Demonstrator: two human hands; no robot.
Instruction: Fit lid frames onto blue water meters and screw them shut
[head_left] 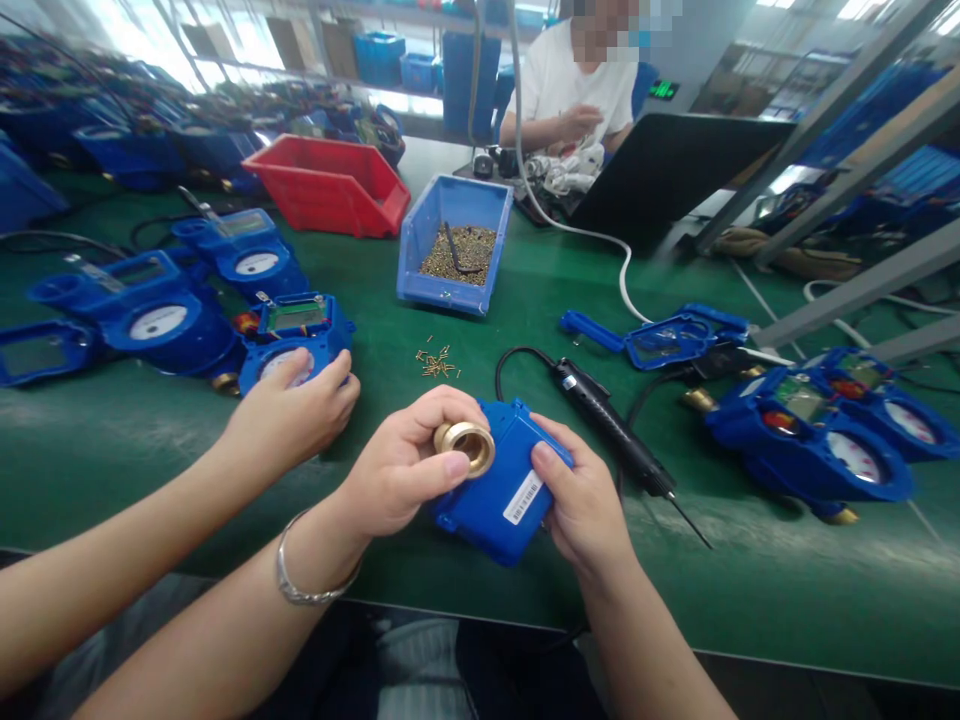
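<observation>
Between both hands, above the table's front edge, is a blue water meter [487, 520] with a white barcode label on its side. My left hand [409, 465], a silver bracelet at its wrist, is closed around the meter's brass pipe end [480, 450], whose round opening faces me. Fingers of my right hand [589, 495] wrap the meter's other side, the thumb on the housing by the label. The meter's dial is out of sight. Just beyond lies a small heap of brass screws [436, 362]. Right of the meter rests a black electric screwdriver [615, 425].
A co-worker's hand [311, 400] touches another open meter at left, beside more blue meters [161, 320]. A blue bin [446, 297] of screws with a hex key and a red bin [322, 190] stand behind. Opened meters [817, 420] and a blue cover [667, 340] lie right.
</observation>
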